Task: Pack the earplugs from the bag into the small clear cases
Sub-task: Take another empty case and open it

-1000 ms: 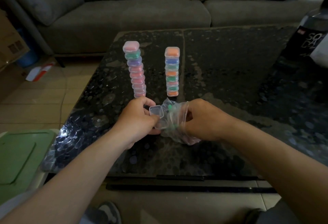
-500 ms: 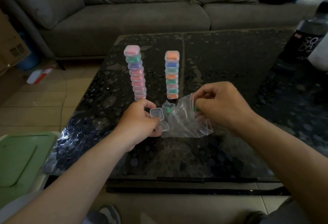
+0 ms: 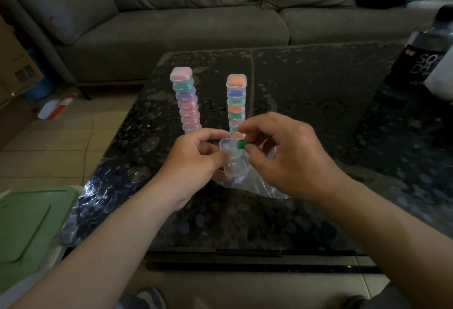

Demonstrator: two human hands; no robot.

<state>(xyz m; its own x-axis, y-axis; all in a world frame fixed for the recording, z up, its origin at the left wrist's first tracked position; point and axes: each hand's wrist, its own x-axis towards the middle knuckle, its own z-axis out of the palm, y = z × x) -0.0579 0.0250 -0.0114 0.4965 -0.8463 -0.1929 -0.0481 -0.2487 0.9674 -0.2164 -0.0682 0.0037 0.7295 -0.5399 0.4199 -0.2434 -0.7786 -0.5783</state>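
My left hand [image 3: 193,161] grips a small clear case [image 3: 232,159] with its lid hinged open, held above the table's near middle. My right hand [image 3: 284,151] pinches a green earplug [image 3: 241,144] right at the case's open mouth. The clear plastic bag [image 3: 257,186] lies crumpled on the table under and behind both hands, mostly hidden by them. Two tall stacks of filled cases stand just behind: a leaning left stack [image 3: 186,100] topped with pink, and a straight right stack [image 3: 236,105] topped with orange.
The dark speckled table [image 3: 318,102] stretches right to a black bottle [image 3: 421,58]. A grey sofa [image 3: 196,14] runs along the back. A green lid [image 3: 22,223] sits at the lower left, cardboard boxes [image 3: 14,63] on the floor at the left.
My right hand has pulled out of the bag and brought a green earplug left to the open case. The bag has dropped flat onto the table.
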